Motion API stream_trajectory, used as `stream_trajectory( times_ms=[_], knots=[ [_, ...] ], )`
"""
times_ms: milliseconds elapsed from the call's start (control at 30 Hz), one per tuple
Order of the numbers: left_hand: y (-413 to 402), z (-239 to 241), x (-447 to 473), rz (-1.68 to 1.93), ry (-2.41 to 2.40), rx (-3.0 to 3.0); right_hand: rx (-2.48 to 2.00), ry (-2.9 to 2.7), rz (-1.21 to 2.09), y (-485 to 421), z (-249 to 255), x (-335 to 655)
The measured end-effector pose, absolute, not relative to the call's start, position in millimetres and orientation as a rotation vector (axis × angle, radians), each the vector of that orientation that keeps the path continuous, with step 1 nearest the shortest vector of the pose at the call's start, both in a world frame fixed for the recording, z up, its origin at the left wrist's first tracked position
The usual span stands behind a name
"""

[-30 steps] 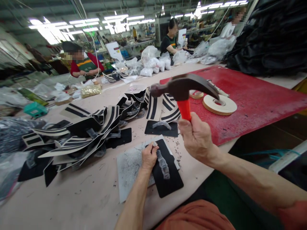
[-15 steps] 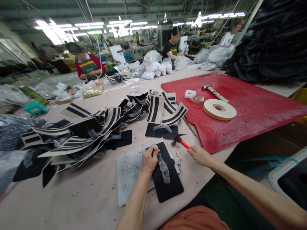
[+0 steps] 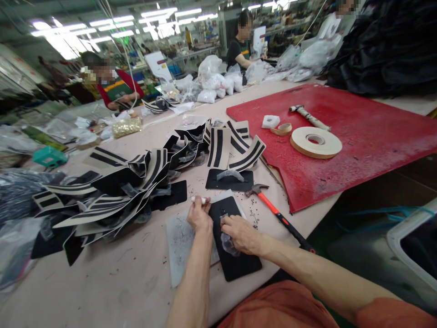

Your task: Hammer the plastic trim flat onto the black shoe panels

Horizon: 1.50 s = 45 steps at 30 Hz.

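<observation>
Fingers of the left hand pinch a white-ended tool; at four o'clock, the right hand pinches the wrapped strap on the black panel, seemingly positioning it; next needs steady alignment

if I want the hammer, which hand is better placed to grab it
Probably your right hand. It's nearer the hammer, which lies on that side, though it's touching the plastic-wrapped handle. Your left hand is farther off and holds a small white tool.
</observation>
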<state>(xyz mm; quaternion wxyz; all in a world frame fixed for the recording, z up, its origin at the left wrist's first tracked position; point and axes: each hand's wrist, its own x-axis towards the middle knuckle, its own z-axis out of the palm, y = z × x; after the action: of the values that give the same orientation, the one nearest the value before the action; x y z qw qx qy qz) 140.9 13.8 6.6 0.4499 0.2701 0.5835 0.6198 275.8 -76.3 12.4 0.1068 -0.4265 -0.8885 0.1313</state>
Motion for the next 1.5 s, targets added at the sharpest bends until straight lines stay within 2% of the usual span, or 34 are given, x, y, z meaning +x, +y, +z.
stream_trajectory(
  times_ms=[100,267,400,600,833,1100,1500],
  knots=[
    [20.9,26.0,133.6,1.666,1.310,0.479,-1.293,-2.651,0.333,-77.8,17.6,276.7],
    [-7.5,58.2,105.8,1.775,1.326,0.680,-1.602,-2.521,0.112,-72.8,62.4,272.0],
    [-31.1,65.8,90.1,1.829,1.380,0.758,-1.844,-2.324,0.132,-70.6,87.6,273.2],
    [-39.2,36.5,101.3,1.645,1.363,0.801,-1.960,-2.108,0.469,-87.9,62.0,277.2],
    [-12.0,6.8,141.9,1.365,1.213,1.075,-1.930,-1.923,0.666,-95.6,36.8,279.3],
    [-4.1,-16.0,155.6,1.207,1.185,1.251,-1.759,-1.875,0.707,-95.3,31.4,291.6],
    [-8.7,-9.3,158.0,1.146,1.360,1.495,-1.582,-1.885,0.805,-97.4,39.7,308.4]
  ],
)
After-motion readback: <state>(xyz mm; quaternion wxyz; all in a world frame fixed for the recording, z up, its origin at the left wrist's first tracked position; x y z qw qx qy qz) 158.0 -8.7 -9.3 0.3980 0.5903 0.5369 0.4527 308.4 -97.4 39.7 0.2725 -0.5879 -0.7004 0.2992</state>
